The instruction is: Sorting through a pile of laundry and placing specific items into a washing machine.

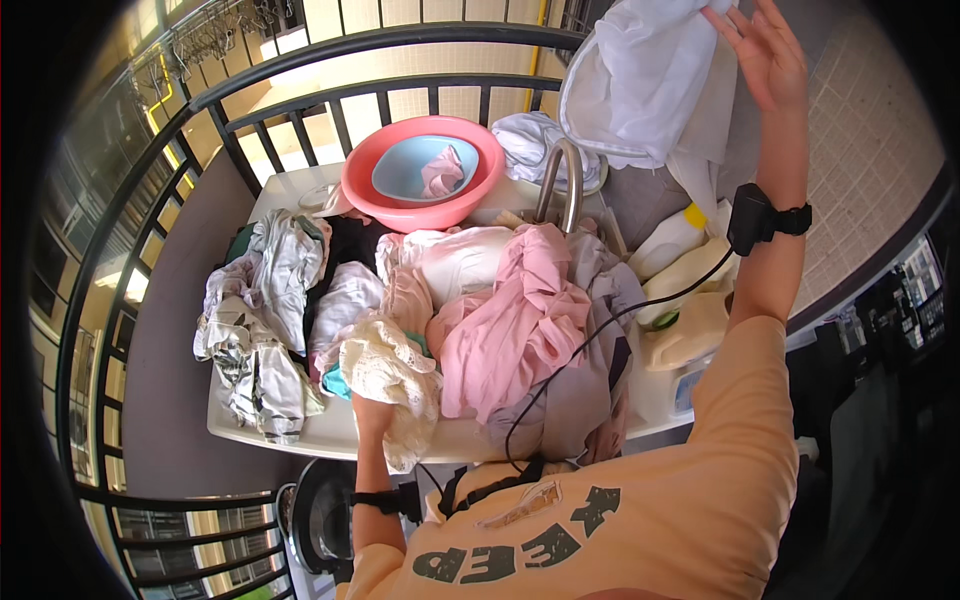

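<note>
My left hand point(372, 414) reaches under a cream lace garment point(394, 360) at the front of the laundry sink. The lace covers its fingers and appears gripped. High at the right, my right hand point(772, 64) is raised with its palm showing. One of its digits touches a white mesh-like bag point(645, 75) with a piped edge, and the frame's top cuts off other fingertips. A crumpled pink garment point(517, 315) lies right of the lace. Beside it is greyish-mauve cloth point(577, 397), and patterned pale clothes point(262, 330) are heaped at the left.
Behind the clothes, a pink basin point(360, 187) holds a blue basin point(390, 169) with pink cloth inside. A curved metal faucet point(574, 180) rises behind the pile. Detergent bottles point(686, 330) stand right. Black railings point(360, 41) enclose the sink point(450, 450); a cable point(600, 326) crosses the clothes.
</note>
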